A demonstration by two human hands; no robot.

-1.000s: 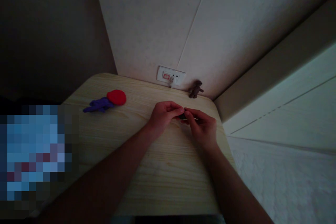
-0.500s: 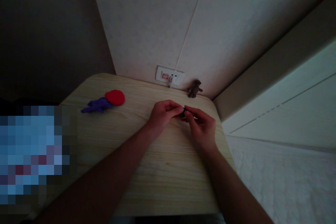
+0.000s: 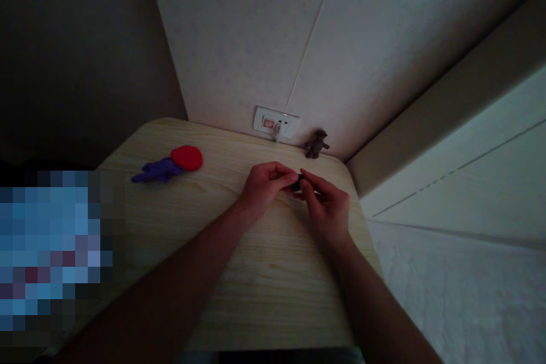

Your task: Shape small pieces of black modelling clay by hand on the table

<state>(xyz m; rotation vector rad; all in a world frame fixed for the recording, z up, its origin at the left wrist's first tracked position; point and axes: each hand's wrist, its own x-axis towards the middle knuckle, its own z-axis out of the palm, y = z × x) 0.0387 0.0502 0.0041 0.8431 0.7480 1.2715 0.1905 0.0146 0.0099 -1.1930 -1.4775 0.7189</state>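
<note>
My left hand (image 3: 267, 186) and my right hand (image 3: 327, 205) meet above the far right part of the wooden table (image 3: 273, 278). Between their fingertips they pinch a small dark lump (image 3: 297, 183), mostly covered by the fingers, so its kind cannot be made out. Just beyond my right hand, a small dark brown bear figure (image 3: 316, 144) stands near the wall. Off to the left, a flat red round piece (image 3: 186, 158) lies against a purple figure-like piece (image 3: 157, 170); both look like modelling clay.
A white wall socket (image 3: 276, 122) with a clear plug in it sits just above the table's back edge. On the right are a pale panel (image 3: 443, 153) and white quilted bedding (image 3: 460, 296). A blurred-out blue patch (image 3: 46, 233) covers the lower left.
My right fingers have shifted very slightly around the dark lump, and a little more of it shows. The other things have stayed in place.
</note>
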